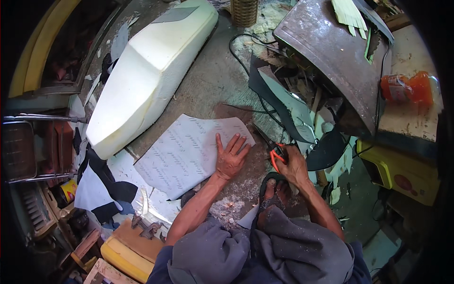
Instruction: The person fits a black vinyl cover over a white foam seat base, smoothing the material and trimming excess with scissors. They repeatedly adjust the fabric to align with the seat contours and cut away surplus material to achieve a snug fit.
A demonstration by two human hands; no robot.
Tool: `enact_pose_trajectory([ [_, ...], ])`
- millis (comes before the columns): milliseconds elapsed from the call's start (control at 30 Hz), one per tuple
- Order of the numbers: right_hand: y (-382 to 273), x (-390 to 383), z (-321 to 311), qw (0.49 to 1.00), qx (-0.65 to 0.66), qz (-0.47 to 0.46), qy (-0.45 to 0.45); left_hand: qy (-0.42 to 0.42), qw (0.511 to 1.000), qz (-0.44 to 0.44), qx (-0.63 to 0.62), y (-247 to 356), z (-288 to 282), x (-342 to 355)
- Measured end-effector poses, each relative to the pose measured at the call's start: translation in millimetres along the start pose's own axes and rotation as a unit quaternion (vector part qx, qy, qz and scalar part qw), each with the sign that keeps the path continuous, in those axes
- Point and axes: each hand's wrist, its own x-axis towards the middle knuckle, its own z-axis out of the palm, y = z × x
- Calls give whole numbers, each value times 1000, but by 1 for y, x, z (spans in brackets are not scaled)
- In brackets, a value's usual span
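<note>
A pale sheet [177, 149] with rows of grey script printed on it lies flat on the floor in front of me. My left hand [230, 158] rests on its right part with the fingers spread. To the right, my right hand [294, 165] is closed on the orange and black handles of a pair of scissors [275, 155]. Their dark blades point away from me, up and left, just beyond the sheet's right edge. Beyond the sheet is a long, white foam seat pad [151, 71], with a grey patch near its far end.
A dark metal-topped box [326, 52] stands at the far right, with black cut material [269, 90] and scraps beside it. An orange bottle [410, 88] lies on a board [409, 125]. To the right is a yellow case [406, 170]; more offcuts [97, 187] lie at left.
</note>
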Motion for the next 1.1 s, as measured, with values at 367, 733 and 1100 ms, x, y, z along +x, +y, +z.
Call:
enact_pose_trajectory([
  [367, -13, -29, -30, 969, 19, 123, -212, 11, 999, -26, -24, 5, -4, 3],
  [733, -34, -39, -10, 993, 13, 22, -115, 37, 989, -116, -82, 23, -8, 20],
  [1100, -61, -29, -6, 967, 41, 187, -170, 67, 990, -62, -104, 14, -4, 14],
])
